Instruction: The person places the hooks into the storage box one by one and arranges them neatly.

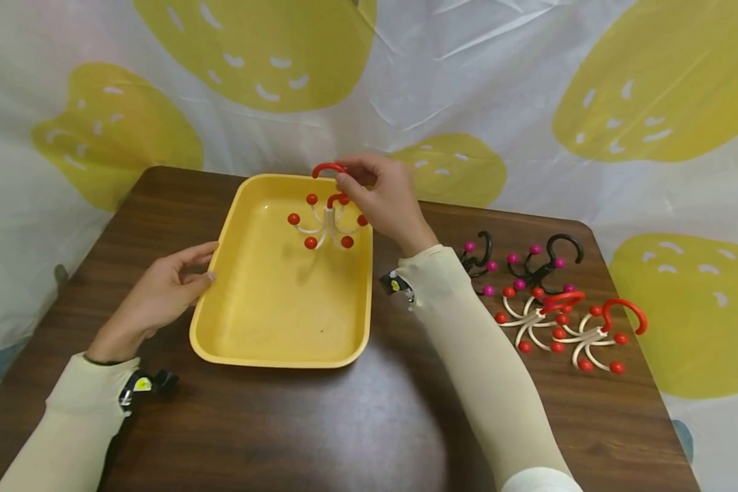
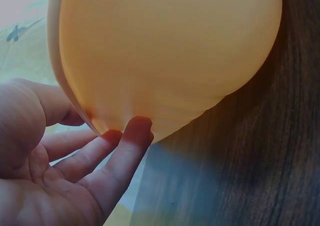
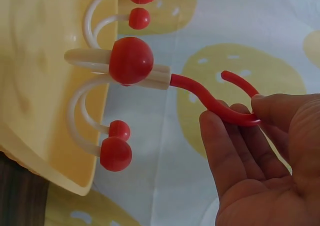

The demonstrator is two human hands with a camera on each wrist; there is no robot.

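My right hand (image 1: 384,198) pinches the red hook of a white, red-tipped multi-arm hanger (image 1: 329,220) and holds it over the upper right part of a yellow tray (image 1: 264,287). In the right wrist view, thumb and fingers of my right hand (image 3: 265,146) grip the curved red hook (image 3: 227,113), with the white arms and red balls hanging by the tray wall. My left hand (image 1: 162,290) is at the tray's left rim; in the left wrist view its fingertips (image 2: 136,128) touch the tray's outer side (image 2: 165,61).
On the table (image 1: 320,424), to the right, lie two more red-and-white hangers (image 1: 538,318) and two black hangers with magenta balls (image 1: 536,275), one partly hidden behind my right sleeve. A lemon-patterned cloth (image 1: 443,82) hangs behind the table.
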